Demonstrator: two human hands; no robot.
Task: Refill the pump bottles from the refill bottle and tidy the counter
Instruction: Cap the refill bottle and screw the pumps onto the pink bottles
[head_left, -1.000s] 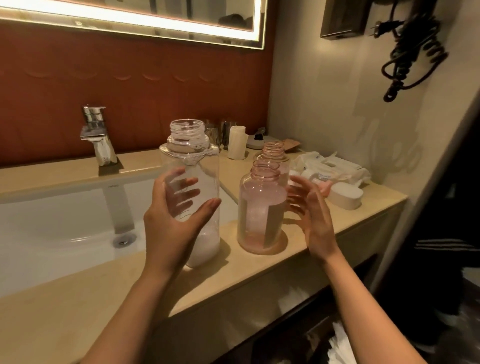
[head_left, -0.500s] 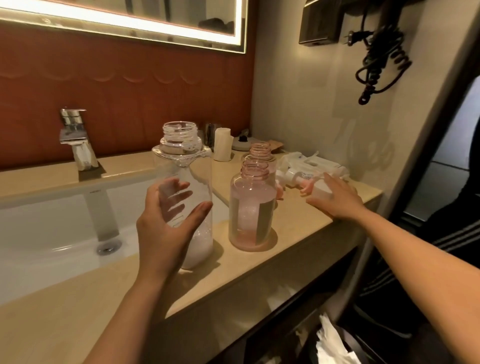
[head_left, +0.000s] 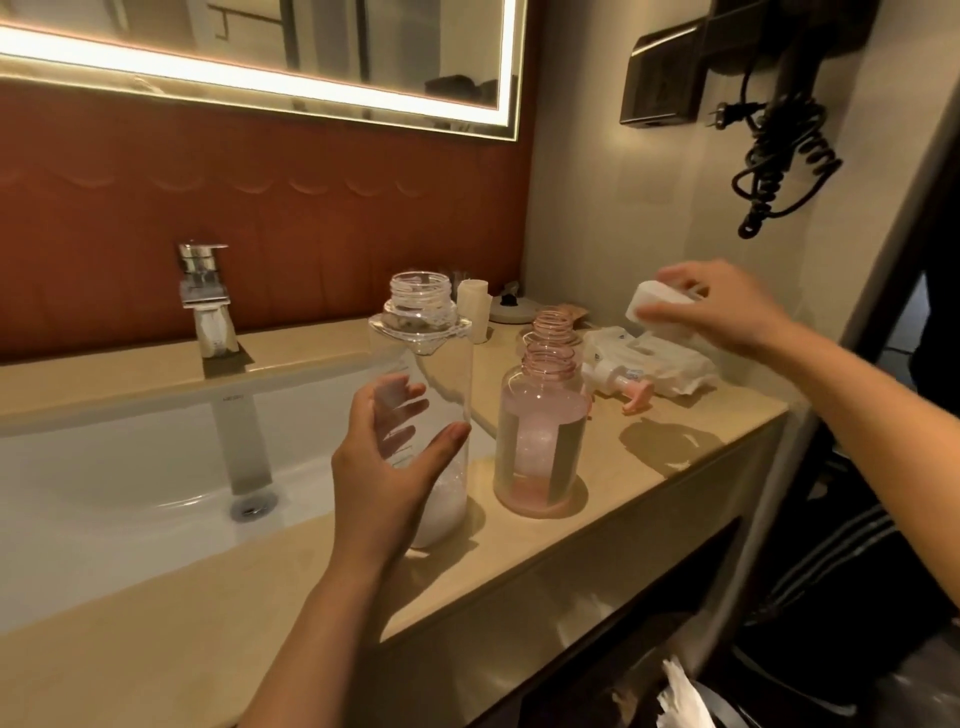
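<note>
A tall clear refill bottle (head_left: 431, 364) stands uncapped on the counter (head_left: 597, 519) with a little white liquid at its bottom. My left hand (head_left: 387, 457) is beside it, fingers spread and relaxed, just at its wall. Right of it stands a pink pump bottle (head_left: 540, 441), open-necked and partly filled, and a second pink bottle neck (head_left: 555, 325) shows behind it. My right hand (head_left: 717, 306) is raised over the counter's right end and grips a white cap (head_left: 649, 306). A pink-tipped pump head (head_left: 631, 389) lies on the counter.
The white sink basin (head_left: 104, 493) and chrome faucet (head_left: 205, 296) are at the left. Crumpled white packaging (head_left: 660, 364), a white roll (head_left: 475, 306) and a small round dish (head_left: 511, 309) sit at the back. A hair dryer cord (head_left: 779, 156) hangs on the right wall.
My right hand went from the pink bottle to the counter's right end, picked up the white cap and lifted it. My left hand stayed by the clear bottle.
</note>
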